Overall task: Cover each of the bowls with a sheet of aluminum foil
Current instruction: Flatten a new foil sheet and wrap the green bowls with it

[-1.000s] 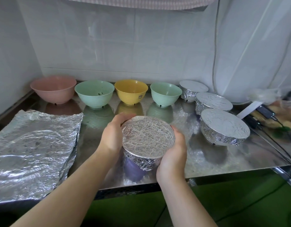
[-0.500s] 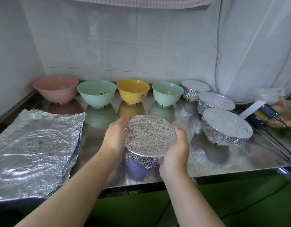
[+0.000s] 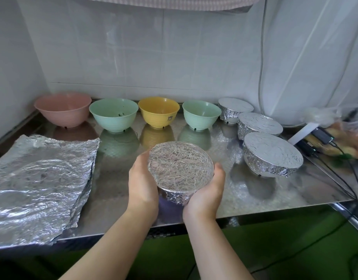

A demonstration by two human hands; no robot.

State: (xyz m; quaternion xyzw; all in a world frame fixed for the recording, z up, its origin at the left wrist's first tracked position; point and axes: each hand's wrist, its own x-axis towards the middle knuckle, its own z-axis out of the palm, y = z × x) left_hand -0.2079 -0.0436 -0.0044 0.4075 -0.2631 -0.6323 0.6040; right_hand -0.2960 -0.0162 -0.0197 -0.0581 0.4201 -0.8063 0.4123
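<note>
Four bowls are left uncovered beyond the hands. A foil-covered bowl [image 3: 181, 168] is cupped between the left hand [image 3: 142, 179] and right hand [image 3: 207, 190], fingers curled round its sides, seemingly lifted off the surface [image 3: 275, 195]. Spare foil sheets [image 3: 40, 178] lie nearer the left hand. Since the earlier frame the bowl is tilted further and moved rightward.
</note>
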